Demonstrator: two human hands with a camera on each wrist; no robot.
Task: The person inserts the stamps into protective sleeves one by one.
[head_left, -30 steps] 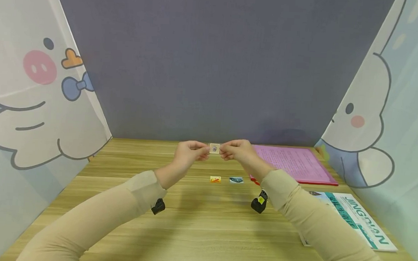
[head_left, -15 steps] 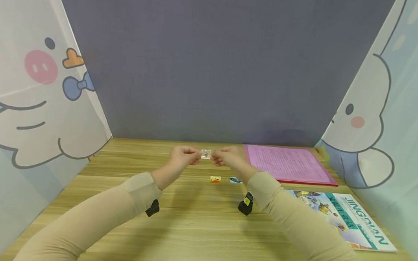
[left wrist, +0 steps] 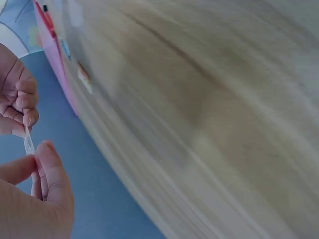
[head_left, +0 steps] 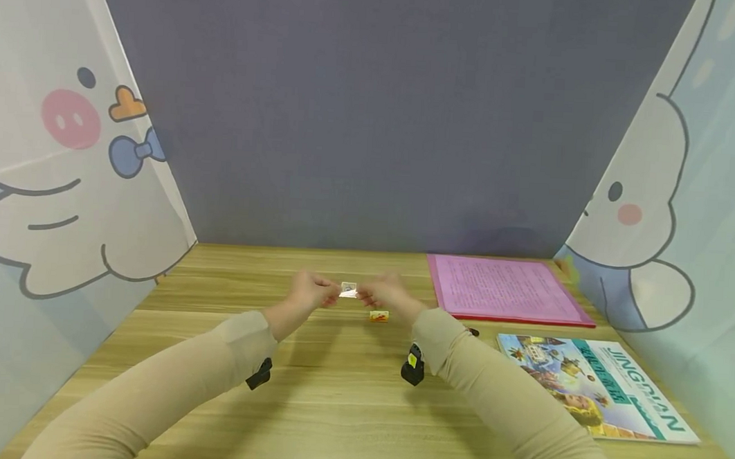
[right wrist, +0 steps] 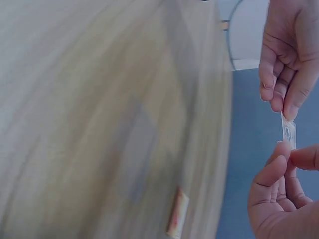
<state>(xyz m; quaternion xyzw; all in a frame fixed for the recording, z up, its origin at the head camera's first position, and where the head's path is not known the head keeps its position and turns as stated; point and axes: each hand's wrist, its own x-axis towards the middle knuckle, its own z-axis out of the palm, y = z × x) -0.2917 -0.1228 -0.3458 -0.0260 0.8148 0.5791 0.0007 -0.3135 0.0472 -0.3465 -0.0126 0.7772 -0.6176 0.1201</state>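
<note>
A small clear plastic square point(head_left: 348, 289) with a dark mark in its middle is held up over the wooden table between both hands. My left hand point(head_left: 311, 292) pinches its left edge between thumb and fingers, and my right hand point(head_left: 389, 290) pinches the opposite edge. Seen nearly edge-on in the left wrist view, the plastic square point(left wrist: 29, 143) looks thin and slightly bent. Below the right hand lies a little yellow-and-red card point(head_left: 378, 316). A small blue card point(left wrist: 65, 49) shows in the left wrist view; the right arm hides it in the head view.
A pink folder point(head_left: 508, 289) with a printed sheet lies at the back right. Nearer, a picture book point(head_left: 602, 391) rests by the right wall. A grey panel point(head_left: 373, 119) stands behind the table, and printed cloth point(head_left: 94, 208) hangs on both sides.
Both hands have moved left and downward, towards me, with the plastic square still between them. The square has tilted and now catches light. The right forearm now uncovers more of the book.
</note>
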